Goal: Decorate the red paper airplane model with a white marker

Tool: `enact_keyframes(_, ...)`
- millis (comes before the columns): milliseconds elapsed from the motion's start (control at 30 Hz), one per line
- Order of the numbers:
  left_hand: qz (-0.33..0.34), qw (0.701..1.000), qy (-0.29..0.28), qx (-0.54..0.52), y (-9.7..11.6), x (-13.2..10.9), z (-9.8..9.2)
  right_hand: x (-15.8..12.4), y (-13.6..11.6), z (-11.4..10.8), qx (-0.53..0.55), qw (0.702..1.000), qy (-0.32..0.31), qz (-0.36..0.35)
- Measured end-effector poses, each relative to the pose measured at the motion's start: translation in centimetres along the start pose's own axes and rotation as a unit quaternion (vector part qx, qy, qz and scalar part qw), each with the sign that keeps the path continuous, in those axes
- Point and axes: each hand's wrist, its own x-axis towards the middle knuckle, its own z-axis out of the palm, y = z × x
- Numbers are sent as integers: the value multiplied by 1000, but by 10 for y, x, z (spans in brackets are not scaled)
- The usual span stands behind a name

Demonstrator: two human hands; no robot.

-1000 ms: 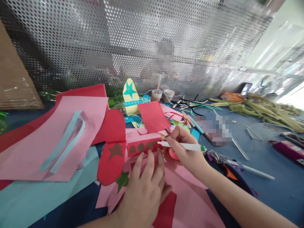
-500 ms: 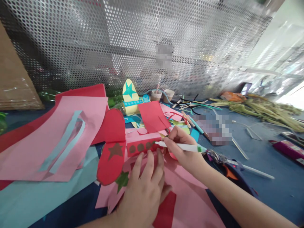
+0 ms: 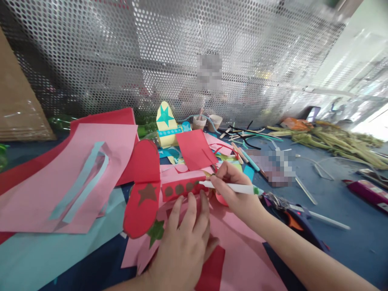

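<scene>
My right hand [image 3: 232,182] pinches a white marker [image 3: 236,187] with a green end. Its tip meets the red paper strip [image 3: 169,197], on a row of dark dots. My left hand [image 3: 186,234] lies with fingers spread, fingertips along the strip's near edge. At the strip's left end is a red paper shape with rounded ends [image 3: 144,214], marked with a dark star [image 3: 147,194]. A green star [image 3: 156,232] shows on pink paper [image 3: 239,246] left of my left hand. Part of the paper is hidden beneath that hand.
Pink sheets [image 3: 100,178] with light-blue strips lie left. Behind stands a yellow paper-covered piece [image 3: 167,139] with a blue star, near two small cups [image 3: 199,122]. A glue gun [image 3: 298,222] lies beside my right forearm. Dried husks [image 3: 333,139] are at the back right.
Both hands keep almost the same places. The marker tip stays at the right end of the dot row, having moved only very slightly.
</scene>
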Motion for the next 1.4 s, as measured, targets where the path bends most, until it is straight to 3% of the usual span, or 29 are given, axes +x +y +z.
enact_keyframes(1400,0,999,31,-13,-3,-2,4,0,0,0,21,1000,10,10)
